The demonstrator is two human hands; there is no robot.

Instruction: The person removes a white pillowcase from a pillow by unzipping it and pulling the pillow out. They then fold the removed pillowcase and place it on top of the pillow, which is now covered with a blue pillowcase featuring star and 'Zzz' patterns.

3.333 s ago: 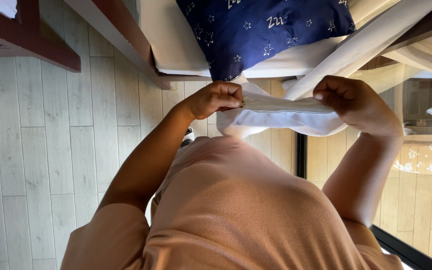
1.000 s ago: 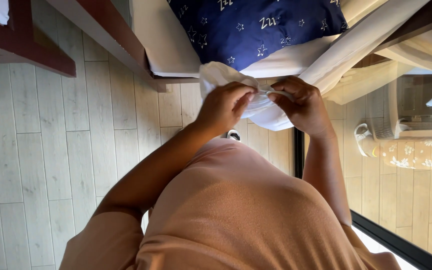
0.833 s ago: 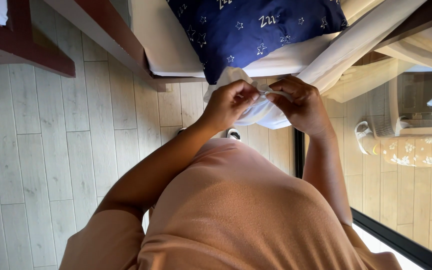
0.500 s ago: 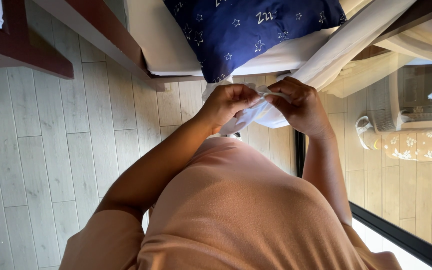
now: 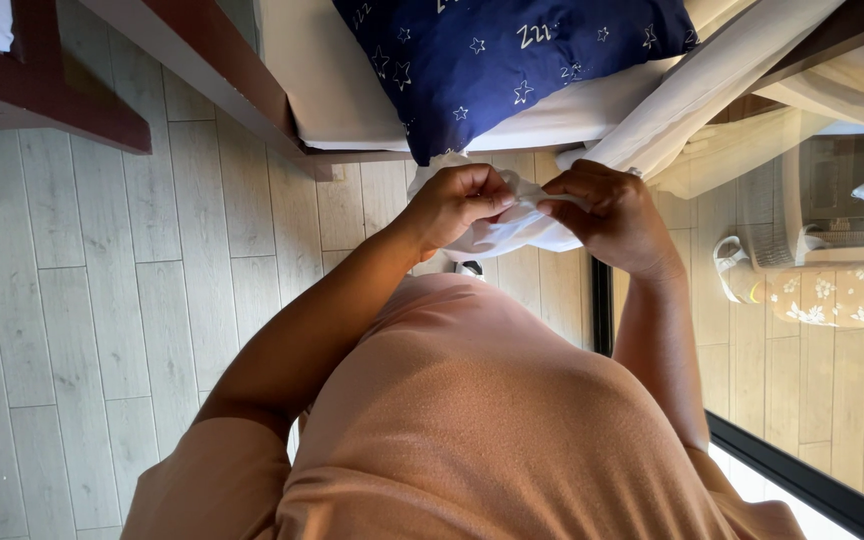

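A white cloth (image 5: 512, 230) is bunched between both of my hands, in front of my chest. My left hand (image 5: 460, 203) grips its left part with curled fingers. My right hand (image 5: 607, 215) pinches the cloth's right part, fingertips nearly touching the left hand. Just above the hands lies a dark blue pillow with white stars (image 5: 512, 60) on a white mattress (image 5: 322, 90). Most of the cloth is hidden behind my fingers.
A dark wooden bed frame (image 5: 202, 70) runs along the mattress edge. Pale wood plank floor (image 5: 82, 330) lies to the left. A white curtain (image 5: 712, 90) hangs at right beside a black-framed mirror or glass panel (image 5: 802, 480).
My hands, far apart with the cloth stretched between them 3.3 s ago, have come together and bunched the cloth. Over the last second they barely shift.
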